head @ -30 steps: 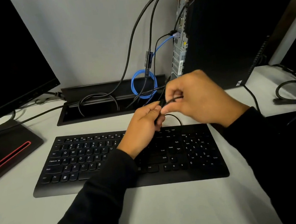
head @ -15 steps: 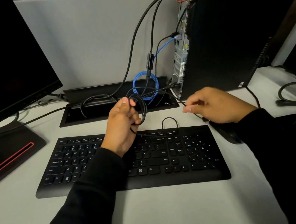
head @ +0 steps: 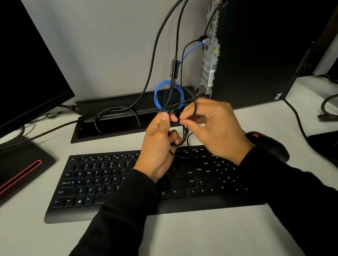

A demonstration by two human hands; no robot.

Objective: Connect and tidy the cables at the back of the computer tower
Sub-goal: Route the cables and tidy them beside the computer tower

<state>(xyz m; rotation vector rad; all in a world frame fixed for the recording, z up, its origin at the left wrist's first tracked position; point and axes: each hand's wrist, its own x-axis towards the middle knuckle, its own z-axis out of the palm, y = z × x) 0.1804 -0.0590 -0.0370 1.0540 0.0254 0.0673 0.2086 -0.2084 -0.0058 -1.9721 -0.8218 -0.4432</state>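
— Where was the thin black cable (head: 191, 106) relative to the keyboard (head: 111, 182)?

— Above its far edge, gathered into loops between the two hands. The left hand (head: 159, 141) gripped the bundle with curled fingers, the thumb pressed on top. The right hand (head: 212, 127) met it just beside, thumb and forefinger pinching a strand, while one loop arched over its knuckles.

— And the computer tower (head: 259, 41)?

— It stood beyond the keyboard's far right corner, back panel facing left. Thick black cables (head: 155, 46) and a blue cable (head: 191, 51) ran from that panel down to a cable tray (head: 110, 132) behind the keyboard, the blue one coiled there.

— Anything else?

— A mouse (head: 270, 144) lay by the keyboard's right end, partly behind the right wrist; a monitor (head: 11, 67) stood beyond its left end.
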